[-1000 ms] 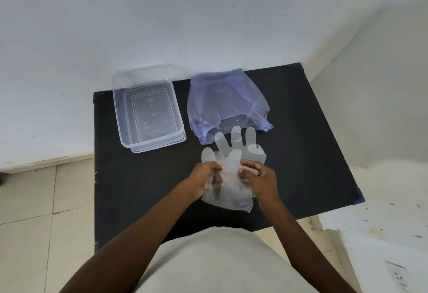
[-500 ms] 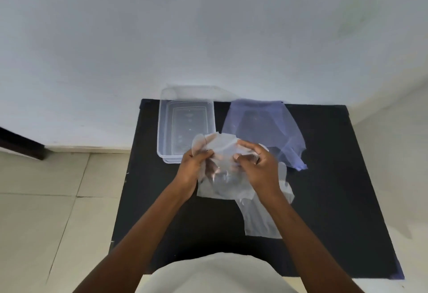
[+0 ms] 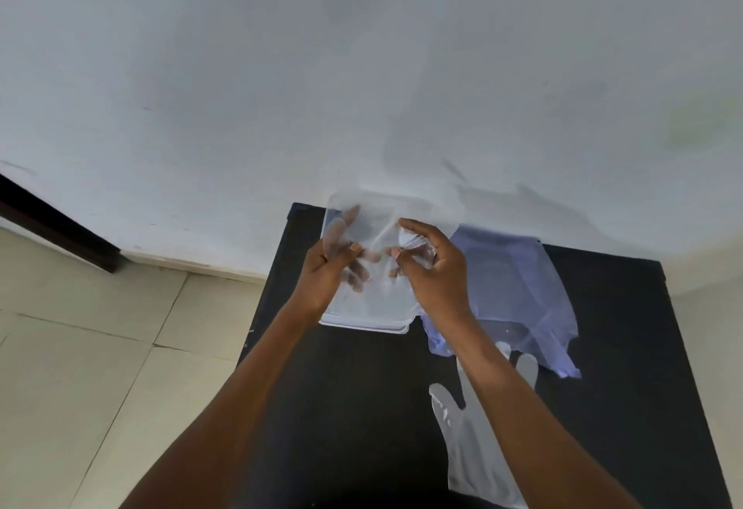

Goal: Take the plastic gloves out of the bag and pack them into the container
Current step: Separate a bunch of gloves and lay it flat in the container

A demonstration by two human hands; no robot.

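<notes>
My left hand (image 3: pixel 325 271) and my right hand (image 3: pixel 432 267) both pinch a thin clear plastic glove (image 3: pixel 376 279), held spread over the clear plastic container (image 3: pixel 364 325). The glove hides most of the container; only its near rim shows. A second clear glove (image 3: pixel 466 452) lies flat on the black table (image 3: pixel 627 368) near me, partly under my right forearm. The pale blue plastic bag (image 3: pixel 522 287) lies crumpled to the right of the container.
A white wall rises directly behind the table. Pale floor tiles (image 3: pixel 100 347) lie to the left, below the table's left edge. A dark strip (image 3: pixel 52 223) runs along the wall's base at far left.
Both hands carried one glove forward and left from the table's middle to above the container. A second glove stayed behind on the table. The camera tilted up.
</notes>
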